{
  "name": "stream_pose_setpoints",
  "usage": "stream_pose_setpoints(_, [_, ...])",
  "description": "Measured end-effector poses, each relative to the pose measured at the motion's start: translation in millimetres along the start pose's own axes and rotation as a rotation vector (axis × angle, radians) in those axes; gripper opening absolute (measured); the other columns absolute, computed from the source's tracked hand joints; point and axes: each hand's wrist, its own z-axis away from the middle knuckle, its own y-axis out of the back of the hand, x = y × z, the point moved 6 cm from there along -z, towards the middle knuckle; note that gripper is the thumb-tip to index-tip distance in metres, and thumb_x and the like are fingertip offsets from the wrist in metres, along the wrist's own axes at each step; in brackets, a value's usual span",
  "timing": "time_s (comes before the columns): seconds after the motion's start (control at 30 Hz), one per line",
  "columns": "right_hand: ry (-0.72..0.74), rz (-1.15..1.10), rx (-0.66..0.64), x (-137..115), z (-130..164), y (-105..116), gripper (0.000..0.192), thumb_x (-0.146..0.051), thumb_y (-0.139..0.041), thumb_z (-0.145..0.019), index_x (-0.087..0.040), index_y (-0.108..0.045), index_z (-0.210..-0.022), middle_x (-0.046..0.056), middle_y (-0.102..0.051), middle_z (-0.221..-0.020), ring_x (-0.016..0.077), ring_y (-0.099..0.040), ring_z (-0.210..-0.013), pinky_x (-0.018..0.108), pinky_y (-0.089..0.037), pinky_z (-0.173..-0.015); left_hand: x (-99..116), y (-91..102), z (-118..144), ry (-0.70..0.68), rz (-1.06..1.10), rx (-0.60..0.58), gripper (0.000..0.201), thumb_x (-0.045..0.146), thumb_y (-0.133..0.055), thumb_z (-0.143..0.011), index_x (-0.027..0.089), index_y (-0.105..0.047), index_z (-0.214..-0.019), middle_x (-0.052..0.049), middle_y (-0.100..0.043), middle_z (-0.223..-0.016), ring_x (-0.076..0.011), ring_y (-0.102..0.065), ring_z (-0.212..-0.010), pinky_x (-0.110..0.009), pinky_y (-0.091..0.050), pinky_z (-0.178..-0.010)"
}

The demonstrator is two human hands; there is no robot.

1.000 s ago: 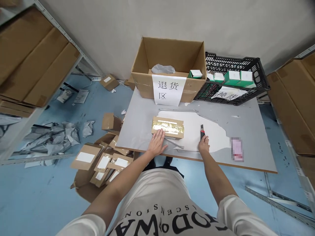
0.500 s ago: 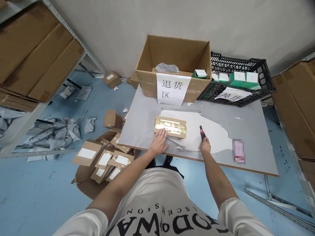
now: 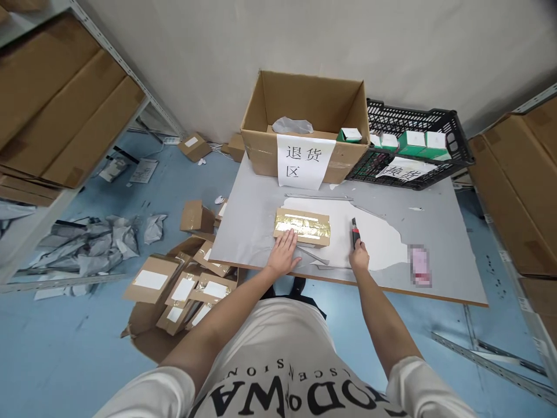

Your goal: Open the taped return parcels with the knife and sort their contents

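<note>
A small cardboard box (image 3: 302,226) sealed with shiny yellowish tape lies on a white sheet (image 3: 378,232) on the table. My left hand (image 3: 284,252) rests on the near left corner of this box, fingers stretched out flat and thumb pointing right. To the right of the box, my right hand (image 3: 359,256) is closed round the handle of a red and black utility knife (image 3: 355,231). The knife's tip points away from me, over the white sheet and apart from the box. Whether its blade is out is too small to tell.
A large open carton (image 3: 261,157) with a paper sign stands at the table's back, beside a black plastic crate (image 3: 404,116) of green-and-white boxes. A blurred pink item (image 3: 420,266) lies at right. Labelled parcels (image 3: 150,280) fill a carton on the floor at left.
My right hand has brought the knife slightly left, nearer the box, and the knife points a little straighter away from me. My left hand stays on the box. The whole view has shifted slightly.
</note>
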Motion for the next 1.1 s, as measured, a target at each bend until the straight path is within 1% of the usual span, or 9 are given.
stream_pose_setpoints(0.23, [0.506, -0.127, 0.231, -75.3, 3.9, 105.4, 0.064, -0.017, -0.036, -0.084, -0.015, -0.021, -0.147, 0.013, -0.040, -0.143, 0.0257, -0.046, -0.124, 0.038, -0.045, -0.095, 1.1, 4.4, -1.9, 0.006, 0.008, 0.017, 0.082, 0.052, -0.038, -0.086, 0.005, -0.010, -0.147, -0.017, -0.013, -0.154, -0.0289, -0.007, -0.142, -0.045, -0.011, -0.113])
stream_pose_setpoints(0.4, [0.824, -0.487, 0.074, -148.8, 20.6, 153.9, 0.063, -0.020, -0.044, -0.079, -0.018, -0.037, -0.141, 0.006, -0.045, -0.142, 0.0221, -0.043, -0.128, 0.039, -0.036, -0.106, 1.7, 8.2, -4.0, 0.011, 0.016, 0.014, 0.080, 0.053, -0.037, -0.087, 0.004, -0.014, -0.146, -0.018, -0.014, -0.153, -0.0290, -0.008, -0.142, -0.045, -0.011, -0.113])
stream_pose_setpoints(0.5, [0.795, -0.774, -0.190, -188.0, 30.3, 154.2, 0.064, -0.016, -0.046, -0.071, -0.020, -0.045, -0.135, 0.005, -0.057, -0.130, 0.0209, -0.057, -0.113, 0.038, -0.044, -0.098, 2.0, 10.0, -4.6, 0.004, 0.019, 0.011, 0.079, 0.053, -0.036, -0.088, 0.004, -0.017, -0.146, -0.018, -0.016, -0.153, -0.0292, -0.009, -0.142, -0.045, -0.013, -0.113])
stream_pose_setpoints(0.6, [0.650, -1.016, -0.525, -217.8, 40.9, 138.3, 0.057, -0.014, -0.043, -0.066, -0.017, -0.054, -0.122, 0.005, -0.069, -0.101, 0.0177, -0.067, -0.084, 0.033, -0.054, -0.078, 1.7, 11.7, -4.4, -0.004, 0.023, 0.026, 0.076, 0.053, -0.035, -0.088, 0.005, -0.021, -0.145, -0.018, -0.019, -0.152, -0.0292, -0.012, -0.142, -0.045, -0.013, -0.113])
stream_pose_setpoints(0.73, [0.428, -1.116, -0.752, -233.1, 45.6, 118.7, 0.047, -0.013, -0.043, -0.060, -0.015, -0.060, -0.105, 0.000, -0.063, -0.064, 0.0126, -0.059, -0.052, 0.027, -0.054, -0.055, -0.4, 14.0, -3.9, -0.008, 0.037, 0.059, 0.072, 0.053, -0.034, -0.089, 0.007, -0.026, -0.144, -0.017, -0.022, -0.152, -0.0283, -0.012, -0.142, -0.045, -0.013, -0.113])
stream_pose_setpoints(0.83, [0.403, -1.004, -0.805, -235.1, 42.0, 113.0, 0.047, -0.016, -0.043, -0.065, -0.016, -0.058, -0.110, -0.004, -0.053, -0.052, 0.0120, -0.050, -0.042, 0.027, -0.051, -0.046, -3.9, 15.4, -4.1, 0.001, 0.042, 0.072, 0.073, 0.053, -0.036, -0.088, 0.008, -0.025, -0.144, -0.018, -0.019, -0.152, -0.0291, -0.012, -0.142, -0.046, -0.012, -0.113])
stream_pose_setpoints(0.93, [0.534, -0.801, -0.763, -238.4, 37.1, 115.9, 0.042, -0.025, -0.042, -0.078, -0.018, -0.055, -0.117, -0.002, -0.059, -0.062, 0.0134, -0.053, -0.050, 0.029, -0.051, -0.051, -7.3, 15.1, -4.8, 0.008, 0.046, 0.064, 0.075, 0.053, -0.039, -0.087, 0.009, -0.024, -0.145, -0.018, -0.018, -0.153, -0.0292, -0.011, -0.142, -0.047, -0.012, -0.113])
stream_pose_setpoints(1.0, [0.704, -0.602, -0.631, -243.1, 35.3, 122.1, 0.039, -0.031, -0.043, -0.084, -0.017, -0.055, -0.118, 0.004, -0.066, -0.083, 0.0158, -0.060, -0.068, 0.031, -0.052, -0.066, -8.7, 13.9, -5.0, 0.006, 0.048, 0.056, 0.075, 0.053, -0.040, -0.087, 0.008, -0.022, -0.145, -0.017, -0.019, -0.153, -0.0287, -0.010, -0.142, -0.047, -0.011, -0.113])
stream_pose_setpoints(1.1, [0.886, -0.153, -0.390, -247.9, 36.5, 125.7, 0.039, -0.032, -0.048, -0.086, -0.017, -0.051, -0.122, 0.011, -0.063, -0.113, 0.0220, -0.060, -0.097, 0.033, -0.046, -0.081, -9.8, 11.9, -4.7, 0.002, 0.046, 0.053, 0.076, 0.053, -0.040, -0.087, 0.008, -0.021, -0.145, -0.017, -0.018, -0.153, -0.0284, -0.010, -0.142, -0.046, -0.012, -0.113])
